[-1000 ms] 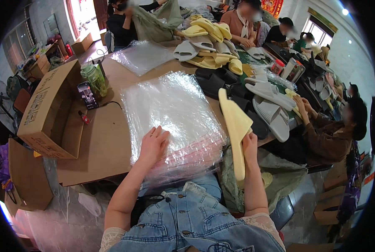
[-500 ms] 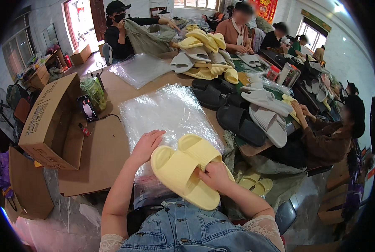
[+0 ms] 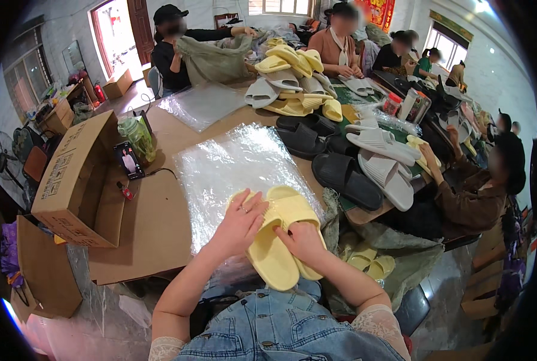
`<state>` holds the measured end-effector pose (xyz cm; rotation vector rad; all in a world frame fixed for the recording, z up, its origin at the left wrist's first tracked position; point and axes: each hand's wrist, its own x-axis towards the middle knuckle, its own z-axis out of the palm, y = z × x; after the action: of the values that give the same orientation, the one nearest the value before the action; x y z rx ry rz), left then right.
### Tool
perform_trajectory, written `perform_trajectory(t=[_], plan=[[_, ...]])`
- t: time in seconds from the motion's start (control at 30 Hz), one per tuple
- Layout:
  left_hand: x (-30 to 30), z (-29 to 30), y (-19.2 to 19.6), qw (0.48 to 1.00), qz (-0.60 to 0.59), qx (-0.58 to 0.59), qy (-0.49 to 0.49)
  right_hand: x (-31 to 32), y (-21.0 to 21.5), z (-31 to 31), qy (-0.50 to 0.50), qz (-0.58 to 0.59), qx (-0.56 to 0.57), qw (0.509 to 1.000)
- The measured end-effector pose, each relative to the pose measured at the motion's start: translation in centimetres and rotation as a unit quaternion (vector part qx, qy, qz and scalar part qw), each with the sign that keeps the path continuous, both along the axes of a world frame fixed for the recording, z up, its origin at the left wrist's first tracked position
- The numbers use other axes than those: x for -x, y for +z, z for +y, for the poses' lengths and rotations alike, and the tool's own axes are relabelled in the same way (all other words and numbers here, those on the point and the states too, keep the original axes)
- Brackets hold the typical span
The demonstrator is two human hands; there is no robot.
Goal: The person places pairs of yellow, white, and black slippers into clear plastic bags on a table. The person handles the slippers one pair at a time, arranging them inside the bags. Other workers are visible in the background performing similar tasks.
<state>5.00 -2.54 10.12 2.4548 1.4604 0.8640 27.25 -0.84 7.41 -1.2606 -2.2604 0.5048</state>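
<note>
A pair of pale yellow slippers (image 3: 273,265) is held tilted at the table's near edge, above a stack of clear plastic bags (image 3: 223,168). My right hand (image 3: 303,242) grips the pair, its fingers tucked under the strap of the right slipper (image 3: 295,203) and the thumb over the inner edges. Across the strap of the left slipper lies my left hand (image 3: 241,225), fingers stretched out and a ring on one of them. The right fingertips are hidden under the strap.
An open cardboard box (image 3: 79,186), a phone (image 3: 128,160) and a jar (image 3: 137,138) stand on the left. Dark slippers (image 3: 346,180), grey slippers (image 3: 387,174) and a heap of yellow and grey ones (image 3: 292,78) lie right and ahead. Several people work around the table.
My left hand has moved right and down from beside the slippers onto the left one's strap. The slippers have turned more upright and closer side by side.
</note>
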Motion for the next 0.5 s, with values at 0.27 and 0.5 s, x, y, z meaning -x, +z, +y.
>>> perform_trajectory(t=[0.27, 0.5], plan=[[-1.6, -2.0, 1.6, 0.998, 0.029, 0.031, -0.045, 3.6, -3.4, 3.3, 0.074, 0.030, -0.002, 0.997], [-1.2, -2.8, 2.3, 0.997, -0.003, 0.022, -0.074, 8.2, -0.3, 7.6, 0.051, 0.002, 0.071, 0.996]])
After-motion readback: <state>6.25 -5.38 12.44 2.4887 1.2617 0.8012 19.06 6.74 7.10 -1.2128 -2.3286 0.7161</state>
